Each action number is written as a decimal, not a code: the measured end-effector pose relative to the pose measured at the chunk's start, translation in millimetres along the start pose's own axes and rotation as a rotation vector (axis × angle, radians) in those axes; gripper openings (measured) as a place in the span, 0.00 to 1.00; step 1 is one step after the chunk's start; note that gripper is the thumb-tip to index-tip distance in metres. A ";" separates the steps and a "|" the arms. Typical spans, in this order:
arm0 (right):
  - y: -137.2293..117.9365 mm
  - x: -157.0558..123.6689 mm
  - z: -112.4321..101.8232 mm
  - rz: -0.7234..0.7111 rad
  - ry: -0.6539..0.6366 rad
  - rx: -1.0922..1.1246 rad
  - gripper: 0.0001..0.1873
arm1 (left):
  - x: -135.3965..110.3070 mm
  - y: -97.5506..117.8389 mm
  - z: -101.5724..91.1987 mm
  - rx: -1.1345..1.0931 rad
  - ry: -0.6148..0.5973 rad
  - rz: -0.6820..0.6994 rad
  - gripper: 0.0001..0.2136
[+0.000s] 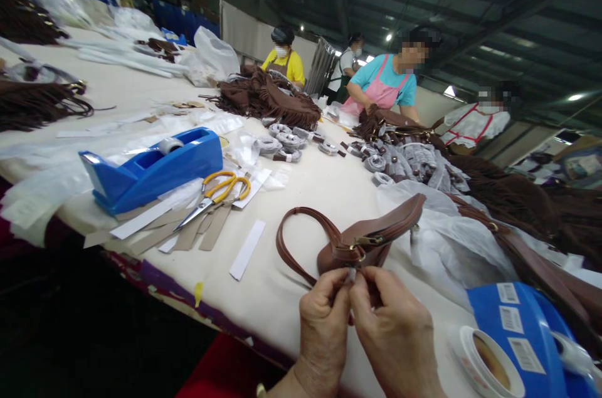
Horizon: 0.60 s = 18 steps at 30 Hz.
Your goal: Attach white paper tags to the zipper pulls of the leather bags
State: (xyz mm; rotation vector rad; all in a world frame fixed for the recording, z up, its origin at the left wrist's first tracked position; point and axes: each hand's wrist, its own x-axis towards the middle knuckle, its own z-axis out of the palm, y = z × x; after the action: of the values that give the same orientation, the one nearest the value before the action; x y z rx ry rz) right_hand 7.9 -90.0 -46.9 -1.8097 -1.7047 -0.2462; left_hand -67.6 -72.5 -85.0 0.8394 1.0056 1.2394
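A brown leather handbag point(376, 229) lies on the white-covered table in front of me, its looped strap point(286, 235) stretching to the left. Near a gold ring point(356, 257) at the strap's end, a small pale wrapping strip point(351, 274) shows between my fingertips. My left hand point(324, 316) pinches it from the left. On the other side, my right hand point(392, 323) is closed on the same strip, thumb and forefinger together. The fingers hide most of what they grip.
Yellow-handled scissors point(221, 188) rest on paper strips beside a blue tape dispenser point(155, 166). Another blue dispenser point(522, 329) and a tape roll point(489, 360) sit at right. Wrapped straps point(286, 141) and fringed brown bags point(268, 97) lie farther back. Several co-workers stand beyond.
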 end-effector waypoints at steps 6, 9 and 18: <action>-0.9 0.6 -6.7 0.262 -0.189 0.238 0.15 | -0.7 -2.5 -1.9 0.063 -0.035 -0.006 0.09; 0.7 0.9 -3.6 0.207 -0.163 0.222 0.15 | 0.8 -3.0 -3.0 0.079 -0.045 0.018 0.09; 14.5 -3.7 8.6 0.073 0.053 0.202 0.12 | 3.7 7.1 2.3 -0.091 -0.004 -0.094 0.05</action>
State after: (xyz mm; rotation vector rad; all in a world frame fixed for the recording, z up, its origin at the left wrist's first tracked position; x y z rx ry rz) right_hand 18.7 -87.7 -60.2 -1.6978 -1.5635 -0.0869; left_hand -67.8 -67.7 -78.1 0.7156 0.9675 1.1944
